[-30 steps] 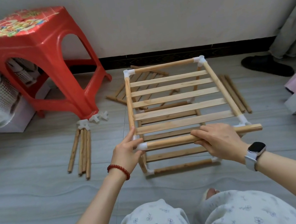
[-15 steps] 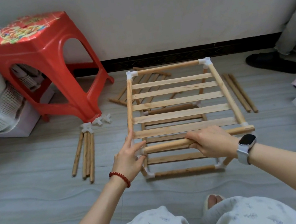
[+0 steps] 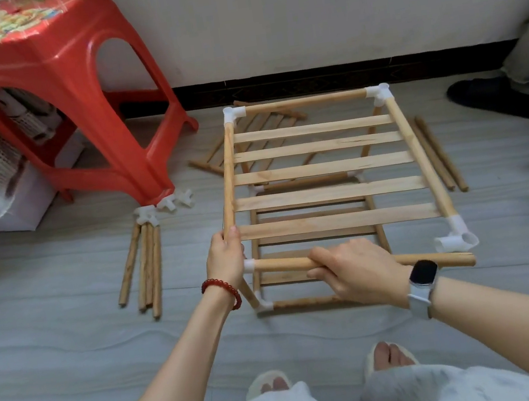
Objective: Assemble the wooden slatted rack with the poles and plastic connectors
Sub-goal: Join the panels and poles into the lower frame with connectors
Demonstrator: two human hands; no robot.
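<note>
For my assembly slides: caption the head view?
Left hand steadies rack; right hand grips front pole beside open connector.

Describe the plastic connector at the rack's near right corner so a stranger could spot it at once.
Start at the wooden slatted rack standing on the grey floor by the white wall, then follow its right side pole toward the person. At the end sits the white plastic corner connector. Unlike the other top corners, its front socket is empty, the round wooden pole passing just below it.

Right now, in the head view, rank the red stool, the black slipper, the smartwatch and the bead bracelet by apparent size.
1. red stool
2. black slipper, farther off
3. smartwatch
4. bead bracelet, close to the smartwatch; unsure
</note>
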